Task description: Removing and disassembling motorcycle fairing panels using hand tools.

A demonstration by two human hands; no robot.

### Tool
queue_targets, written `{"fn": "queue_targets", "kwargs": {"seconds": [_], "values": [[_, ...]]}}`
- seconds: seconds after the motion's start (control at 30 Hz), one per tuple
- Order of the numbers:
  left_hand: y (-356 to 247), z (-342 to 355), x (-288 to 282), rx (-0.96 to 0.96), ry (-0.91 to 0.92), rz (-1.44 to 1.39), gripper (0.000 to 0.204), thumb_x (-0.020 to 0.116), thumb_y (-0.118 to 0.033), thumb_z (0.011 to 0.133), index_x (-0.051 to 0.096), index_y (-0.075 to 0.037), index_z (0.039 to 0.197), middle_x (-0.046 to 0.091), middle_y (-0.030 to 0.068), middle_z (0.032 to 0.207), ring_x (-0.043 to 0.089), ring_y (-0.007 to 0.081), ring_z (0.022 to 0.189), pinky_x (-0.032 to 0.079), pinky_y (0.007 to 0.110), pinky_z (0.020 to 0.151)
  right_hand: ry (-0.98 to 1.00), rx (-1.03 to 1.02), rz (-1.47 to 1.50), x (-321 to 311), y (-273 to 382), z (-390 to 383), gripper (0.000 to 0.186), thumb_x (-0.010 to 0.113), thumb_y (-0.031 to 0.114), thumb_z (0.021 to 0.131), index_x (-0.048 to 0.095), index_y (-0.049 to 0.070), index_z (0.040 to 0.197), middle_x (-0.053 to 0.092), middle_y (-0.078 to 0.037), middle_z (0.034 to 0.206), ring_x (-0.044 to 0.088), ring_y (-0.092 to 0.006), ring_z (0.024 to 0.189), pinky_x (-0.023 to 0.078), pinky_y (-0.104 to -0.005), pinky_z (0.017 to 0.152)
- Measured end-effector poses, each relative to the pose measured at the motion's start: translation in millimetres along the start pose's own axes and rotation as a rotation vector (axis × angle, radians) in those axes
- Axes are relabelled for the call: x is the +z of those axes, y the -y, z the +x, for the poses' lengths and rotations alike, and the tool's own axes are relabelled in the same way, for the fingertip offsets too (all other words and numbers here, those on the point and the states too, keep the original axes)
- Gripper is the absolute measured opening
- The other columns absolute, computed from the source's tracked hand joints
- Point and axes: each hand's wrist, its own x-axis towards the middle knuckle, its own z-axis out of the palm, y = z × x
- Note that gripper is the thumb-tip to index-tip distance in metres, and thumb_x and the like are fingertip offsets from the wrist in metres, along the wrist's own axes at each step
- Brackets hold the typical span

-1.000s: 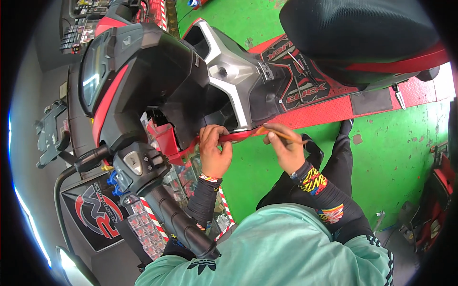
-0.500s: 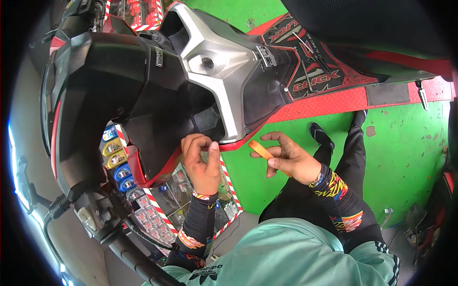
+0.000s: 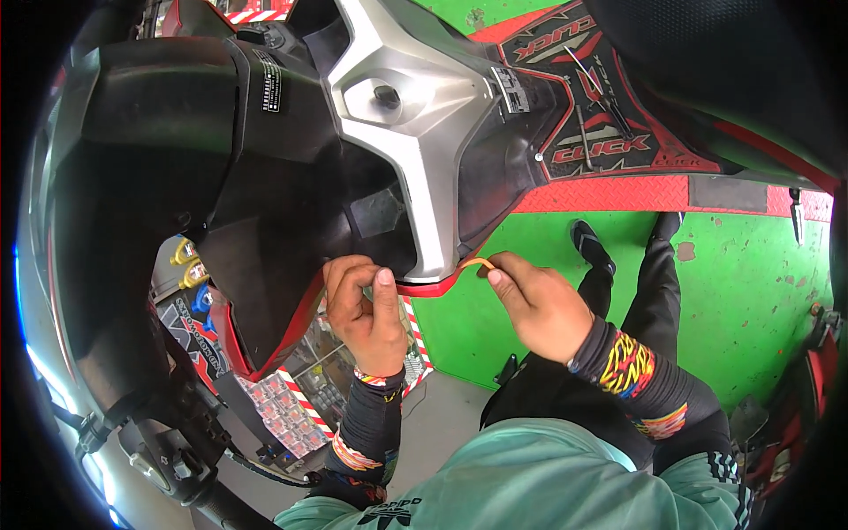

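A scooter stands across the view, with a silver centre panel [image 3: 430, 199] set between black plastic panels [image 3: 287, 203]. Along its near side runs red trim [image 3: 426, 290]. My left hand [image 3: 367, 318] has its fingers curled at the edge of the black panel, thumb raised. A curved orange pry tool [image 3: 478, 262] is pinched in my right hand [image 3: 543, 309]. Its tip reaches the seam where the red trim meets the silver panel's lower end; how deep it sits cannot be made out.
An L-shaped hex key [image 3: 584, 141] and other slim tools [image 3: 609, 102] lie on the scooter's footboard mat [image 3: 654, 146]. Beneath is a red ramp [image 3: 618, 193] on a green floor [image 3: 742, 291]. Below the front sits a display case [image 3: 296, 415]. Another person's black-clad leg [image 3: 652, 274] shows at right.
My right hand has closed more tightly round the orange tool and brought its tip left to the trim seam. My left hand stays at the panel edge. The view has shifted slightly.
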Motion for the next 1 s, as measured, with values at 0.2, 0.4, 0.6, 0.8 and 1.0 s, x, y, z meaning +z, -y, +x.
{"fn": "queue_targets", "kwargs": {"seconds": [0.2, 0.4, 0.6, 0.8, 1.0], "values": [[-5, 5, 2, 0.034, -0.020, -0.020, 0.024, 0.056, -0.016, 0.097, 0.054, 0.001, 0.081, 0.054, 0.0091, 0.086, 0.049, 0.0164, 0.076, 0.040, 0.031, 0.068, -0.253, -0.234, -0.143, 12, -6, 1, 0.028, 0.050, 0.025, 0.108, 0.054, 0.000, 0.119, 0.051, -0.008, 0.065, 0.055, -0.0214, 0.055, 0.049, -0.0363, 0.058], [-4, 5, 1, 0.042, -0.027, -0.020, 0.021, 0.055, -0.014, 0.094, 0.054, 0.002, 0.081, 0.054, 0.0103, 0.085, 0.049, 0.0185, 0.076, 0.040, 0.032, 0.070, 0.645, 0.361, 0.622, -24, 10, 32, 0.036, 0.044, 0.042, 0.110, 0.045, 0.009, 0.123, 0.043, -0.002, 0.077, 0.041, -0.0078, 0.052, 0.031, -0.0244, 0.042], [-1, 5, 2, 0.066, -0.020, -0.023, 0.023, 0.055, -0.015, 0.094, 0.054, 0.002, 0.079, 0.053, 0.0108, 0.084, 0.048, 0.0187, 0.078, 0.038, 0.032, 0.070, 0.618, 0.479, 0.722, -17, -14, 36, 0.047, 0.032, 0.063, 0.106, 0.042, 0.018, 0.100, 0.033, 0.003, 0.068, 0.023, -0.0056, 0.050, 0.020, -0.0237, 0.041], [-2, 3, 2, -0.031, -0.051, -0.126, 0.023, 0.062, -0.019, 0.090, 0.058, -0.001, 0.077, 0.055, 0.0100, 0.084, 0.049, 0.0236, 0.084, 0.040, 0.035, 0.073, 0.273, 0.304, 0.780, 31, -11, 18, 0.049, 0.030, 0.057, 0.109, 0.040, 0.011, 0.098, 0.036, 0.002, 0.065, 0.032, -0.0086, 0.053, 0.029, -0.0262, 0.047], [0, 6, 7, 0.067, -0.062, -0.112, 0.030, 0.056, -0.021, 0.095, 0.053, 0.001, 0.075, 0.051, 0.0098, 0.082, 0.045, 0.0172, 0.076, 0.035, 0.031, 0.067, 0.040, 0.278, 0.874, 76, -7, 15, 0.055, 0.030, 0.070, 0.103, 0.043, 0.020, 0.120, 0.040, 0.000, 0.077, 0.030, -0.0076, 0.056, 0.026, -0.0234, 0.047]]}}
